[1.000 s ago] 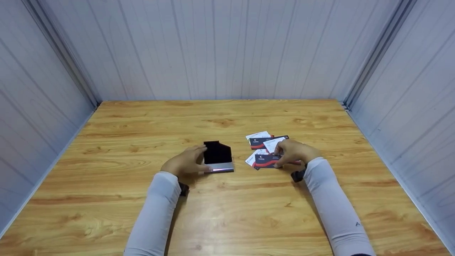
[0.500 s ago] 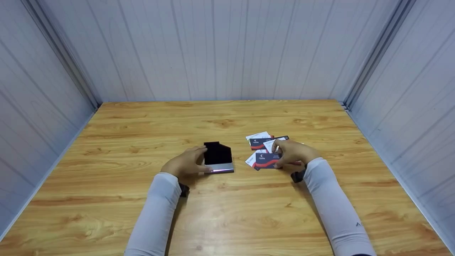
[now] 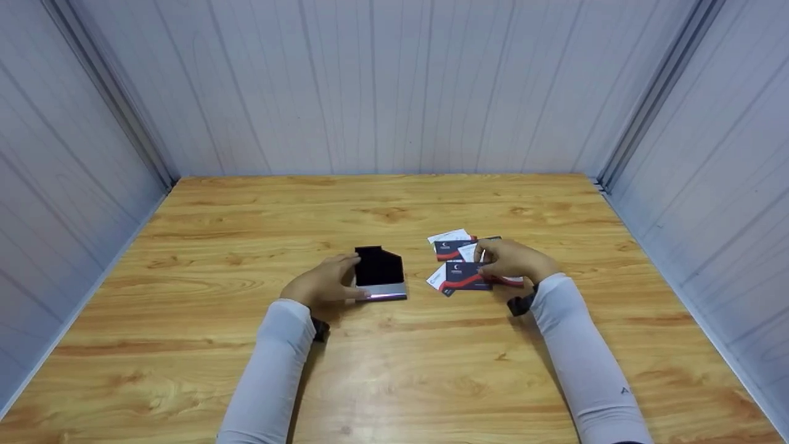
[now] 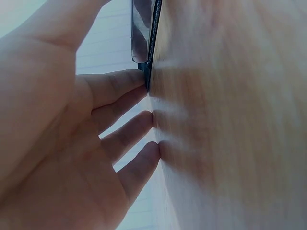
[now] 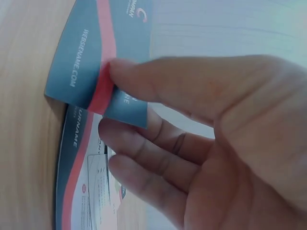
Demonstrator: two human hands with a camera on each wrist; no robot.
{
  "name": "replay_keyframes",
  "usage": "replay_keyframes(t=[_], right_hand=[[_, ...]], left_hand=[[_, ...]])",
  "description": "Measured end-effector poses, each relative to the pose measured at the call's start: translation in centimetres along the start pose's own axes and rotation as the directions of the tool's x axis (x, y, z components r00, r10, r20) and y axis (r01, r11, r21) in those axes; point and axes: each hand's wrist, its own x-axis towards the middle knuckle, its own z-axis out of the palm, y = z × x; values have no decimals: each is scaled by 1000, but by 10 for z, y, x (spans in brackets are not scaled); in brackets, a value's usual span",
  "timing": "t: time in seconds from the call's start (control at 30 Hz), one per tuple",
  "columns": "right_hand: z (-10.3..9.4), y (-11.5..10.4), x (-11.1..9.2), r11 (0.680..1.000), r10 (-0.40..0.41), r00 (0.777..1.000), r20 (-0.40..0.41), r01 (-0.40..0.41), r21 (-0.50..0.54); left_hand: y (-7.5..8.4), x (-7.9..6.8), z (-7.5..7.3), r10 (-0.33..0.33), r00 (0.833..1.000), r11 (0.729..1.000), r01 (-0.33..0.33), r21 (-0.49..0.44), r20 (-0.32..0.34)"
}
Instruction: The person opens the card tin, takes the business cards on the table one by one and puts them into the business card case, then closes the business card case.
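Note:
In the head view, the right hand (image 3: 515,258) pinches a dark blue business card (image 3: 465,275) with a red wave stripe. The right wrist view shows the thumb on this card's printed face (image 5: 76,62), with the other fingers behind and below it. Several more business cards, white ones (image 3: 450,235) and dark ones (image 3: 450,248), overlap beneath and beyond it. The left hand (image 3: 320,280) rests at the left side of an open card case (image 3: 385,291), black inside with a silver strip. Its thumb lies on the strip, while its fairly straight fingers touch the case edge and tabletop.
Both items lie on a wood-grain table (image 3: 382,370), with the case left of the cards. Pale panelled walls (image 3: 394,86) stand behind the table and along both sides. Each wrist bears a small black device.
The right hand has raised the dark card slightly and moved it a little away from the body, off the cards below. The left hand and the case have stayed in place.

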Motion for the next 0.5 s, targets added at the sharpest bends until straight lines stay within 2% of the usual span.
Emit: replay_keyframes(t=[0.27,0.5], right_hand=[[-3,2,-3,999,-46,999,-5,46,-15],[-4,2,-5,996,-55,998,4,55,63]], left_hand=[[-1,1,0,7,1000,1000,-7,-10,-1],[-1,2,0,6,1000,1000,-6,2,2]])
